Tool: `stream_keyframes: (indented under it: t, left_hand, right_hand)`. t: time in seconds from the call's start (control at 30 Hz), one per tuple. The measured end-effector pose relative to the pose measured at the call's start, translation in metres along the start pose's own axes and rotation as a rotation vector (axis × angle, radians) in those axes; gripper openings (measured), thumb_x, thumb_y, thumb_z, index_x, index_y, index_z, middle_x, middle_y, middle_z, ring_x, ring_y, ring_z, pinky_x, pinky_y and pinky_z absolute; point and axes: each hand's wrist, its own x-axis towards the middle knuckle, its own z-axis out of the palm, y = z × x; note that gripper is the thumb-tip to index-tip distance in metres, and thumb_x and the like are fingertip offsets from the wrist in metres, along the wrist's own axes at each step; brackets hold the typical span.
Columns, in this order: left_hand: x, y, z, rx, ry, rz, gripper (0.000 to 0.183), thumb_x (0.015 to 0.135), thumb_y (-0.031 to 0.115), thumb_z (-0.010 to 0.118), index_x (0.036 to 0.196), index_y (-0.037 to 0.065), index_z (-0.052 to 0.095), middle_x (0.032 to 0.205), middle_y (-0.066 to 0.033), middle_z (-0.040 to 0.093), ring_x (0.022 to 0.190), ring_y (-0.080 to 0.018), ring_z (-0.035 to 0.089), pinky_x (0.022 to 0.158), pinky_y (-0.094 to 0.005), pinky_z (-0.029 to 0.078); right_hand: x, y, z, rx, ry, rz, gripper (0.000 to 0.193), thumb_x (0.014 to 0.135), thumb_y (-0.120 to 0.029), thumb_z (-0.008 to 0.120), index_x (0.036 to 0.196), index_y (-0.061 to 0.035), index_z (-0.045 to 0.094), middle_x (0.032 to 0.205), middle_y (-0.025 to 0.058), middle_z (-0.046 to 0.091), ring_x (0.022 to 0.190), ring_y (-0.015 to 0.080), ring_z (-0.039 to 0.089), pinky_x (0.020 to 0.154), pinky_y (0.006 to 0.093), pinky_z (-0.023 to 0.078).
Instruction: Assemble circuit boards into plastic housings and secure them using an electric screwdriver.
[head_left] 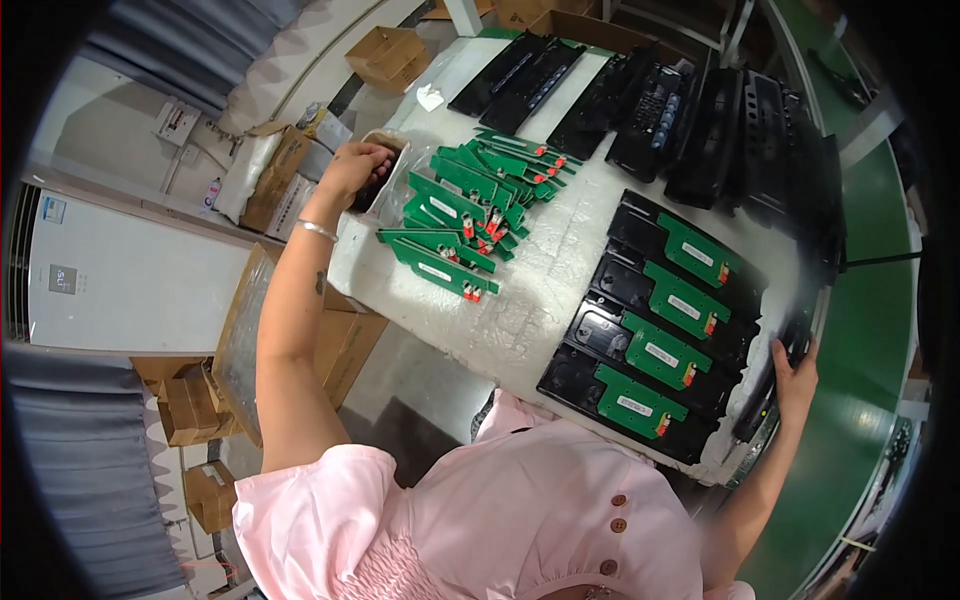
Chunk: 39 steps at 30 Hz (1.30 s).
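My left hand [360, 168] reaches into a small open box [402, 146] at the table's left edge. Its fingers are curled together over dark contents; whatever they pinch is hidden. Beside it lies a loose heap of green circuit boards [440, 205] with white labels and red-and-white connectors. At the right edge, my right hand [797, 385] grips a long, narrow black plastic panel [762, 405], thumb on one side and fingers on the other. Between my hands, several black plastic housings [600, 325] lie in a row, each with a green circuit board [665, 355] on it.
More black plastic housings [640, 115] are spread along the far side of the white foam-covered table [470, 325]. A green surface [870, 350] lies beyond the right edge. Cardboard boxes [388, 58] stand on the floor behind and to the left.
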Motion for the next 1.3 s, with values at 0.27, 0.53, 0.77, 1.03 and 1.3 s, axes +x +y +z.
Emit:
stream_keyframes:
  t: [0.27,0.53,0.77,1.03,1.3]
  left_hand:
    - [0.010,-0.030,-0.022,-1.555,-0.510,-0.234,0.013,0.088,0.005,0.037,0.094,-0.006,0.042,0.076,-0.0086,0.046,0.058,-0.0115,0.042,0.049,-0.0185,0.039]
    - [-0.029,0.022,0.020,-1.592,-0.332,-0.111,0.019,0.084,-0.002,0.046,0.101,-0.007,0.049,0.097,-0.0151,0.052,0.084,-0.0206,0.054,0.075,-0.0273,0.050]
    - [-0.124,0.072,0.137,-1.537,-0.739,-0.245,0.018,0.086,0.006,0.047,0.102,-0.001,0.049,0.093,-0.0067,0.050,0.078,-0.0122,0.050,0.069,-0.0204,0.048]
    - [-0.168,0.068,0.265,-1.218,-1.025,-0.570,0.017,0.084,0.013,0.054,0.096,0.001,0.053,0.084,-0.0034,0.053,0.073,-0.0089,0.052,0.065,-0.0168,0.046]
    - [-0.179,0.085,0.309,-1.093,-1.117,-0.565,0.016,0.085,0.020,0.052,0.087,0.005,0.054,0.081,0.0008,0.054,0.069,-0.0030,0.052,0.063,-0.0129,0.047]
  right_hand:
    - [-0.004,0.037,-0.001,0.999,-0.071,0.187,0.034,0.073,-0.012,0.058,0.103,0.0009,0.050,0.081,0.0083,0.054,0.067,0.0141,0.050,0.061,0.0242,0.043]
    - [-0.034,0.004,-0.073,1.211,0.182,-0.205,0.045,0.074,-0.001,0.053,0.116,-0.0055,0.037,0.099,0.0089,0.050,0.071,0.0127,0.048,0.064,0.0250,0.042]
    - [-0.019,-0.060,-0.043,1.039,0.349,-0.290,0.047,0.071,0.007,0.057,0.113,-0.0024,0.039,0.094,0.0117,0.052,0.073,0.0142,0.050,0.066,0.0256,0.043]
    - [-0.032,-0.042,-0.042,1.180,-0.153,-0.553,0.032,0.070,-0.008,0.057,0.096,-0.0042,0.038,0.066,0.0083,0.049,0.057,0.0174,0.047,0.064,0.0337,0.042]
    - [-0.044,-0.108,-0.094,1.552,0.126,-0.838,0.028,0.065,-0.005,0.051,0.092,-0.0101,0.047,0.058,-0.0042,0.045,0.047,0.0075,0.040,0.057,0.0233,0.034]
